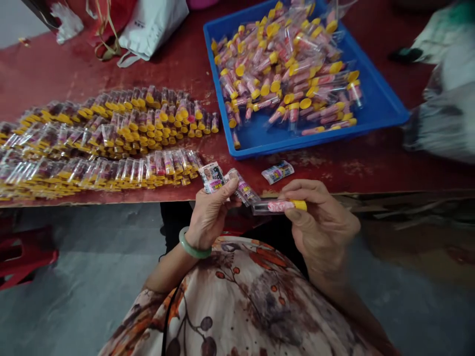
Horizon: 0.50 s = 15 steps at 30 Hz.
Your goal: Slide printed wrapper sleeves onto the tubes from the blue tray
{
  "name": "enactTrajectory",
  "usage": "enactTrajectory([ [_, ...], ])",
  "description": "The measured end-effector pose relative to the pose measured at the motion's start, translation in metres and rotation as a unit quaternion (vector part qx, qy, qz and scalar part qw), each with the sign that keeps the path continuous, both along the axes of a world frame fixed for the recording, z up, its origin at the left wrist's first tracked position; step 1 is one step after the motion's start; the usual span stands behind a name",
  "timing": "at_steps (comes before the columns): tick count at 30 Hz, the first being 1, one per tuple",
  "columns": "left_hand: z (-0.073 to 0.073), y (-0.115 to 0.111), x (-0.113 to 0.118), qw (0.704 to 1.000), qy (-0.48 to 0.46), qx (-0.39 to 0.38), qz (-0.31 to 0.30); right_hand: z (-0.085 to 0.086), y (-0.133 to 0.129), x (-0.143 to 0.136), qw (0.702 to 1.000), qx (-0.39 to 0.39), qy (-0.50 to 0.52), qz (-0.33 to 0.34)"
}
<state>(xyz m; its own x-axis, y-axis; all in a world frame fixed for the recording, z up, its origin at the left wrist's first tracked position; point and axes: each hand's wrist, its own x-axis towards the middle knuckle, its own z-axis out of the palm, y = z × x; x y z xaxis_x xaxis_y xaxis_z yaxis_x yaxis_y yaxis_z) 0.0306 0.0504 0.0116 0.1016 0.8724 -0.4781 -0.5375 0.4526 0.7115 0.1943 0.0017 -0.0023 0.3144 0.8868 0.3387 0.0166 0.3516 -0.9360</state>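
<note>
My left hand (211, 212), with a green bangle at the wrist, pinches printed labels (212, 177) near the table's front edge. A printed packet (243, 189) extends from its fingers toward the right hand. My right hand (319, 217) grips a clear tube (276, 206) by its yellow-capped end; pink pieces show inside. The tube lies nearly level, and its clear end meets the packet's lower end; whether they are joined cannot be made out. Just beyond the hands, another stack of printed labels (278, 172) rests on the table.
A blue tray (382, 111) heaped with yellow-capped tubes stands beyond my right hand. Several rows of labelled tubes (148, 123) fill the left side of the red table (178, 74). White bags (152, 29) lie at the back, clear plastic bags (445, 113) at right, a red stool (27, 257) lower left.
</note>
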Motion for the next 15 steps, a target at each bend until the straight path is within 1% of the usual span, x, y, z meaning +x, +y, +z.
enactTrajectory([
  [2, 0.001, -0.001, -0.001, 1.0, -0.005, -0.007, -0.001, 0.002, 0.001, -0.006, 0.997, 0.029, -0.047, -0.055],
  [4, 0.002, -0.003, -0.002, 1.0, -0.011, -0.014, 0.003, 0.003, 0.001, -0.012, 0.991, 0.05, -0.086, -0.092],
  [8, 0.003, -0.006, -0.002, 0.999, -0.018, -0.019, 0.022, -0.002, -0.002, -0.022, 0.982, 0.079, -0.112, -0.128],
  [12, 0.004, -0.009, 0.0, 0.999, -0.017, -0.008, 0.045, -0.009, -0.002, -0.028, 0.968, 0.106, -0.138, -0.182],
  [15, 0.005, -0.009, 0.001, 0.999, -0.012, -0.007, 0.044, -0.012, 0.0, -0.029, 0.96, 0.12, -0.15, -0.202],
])
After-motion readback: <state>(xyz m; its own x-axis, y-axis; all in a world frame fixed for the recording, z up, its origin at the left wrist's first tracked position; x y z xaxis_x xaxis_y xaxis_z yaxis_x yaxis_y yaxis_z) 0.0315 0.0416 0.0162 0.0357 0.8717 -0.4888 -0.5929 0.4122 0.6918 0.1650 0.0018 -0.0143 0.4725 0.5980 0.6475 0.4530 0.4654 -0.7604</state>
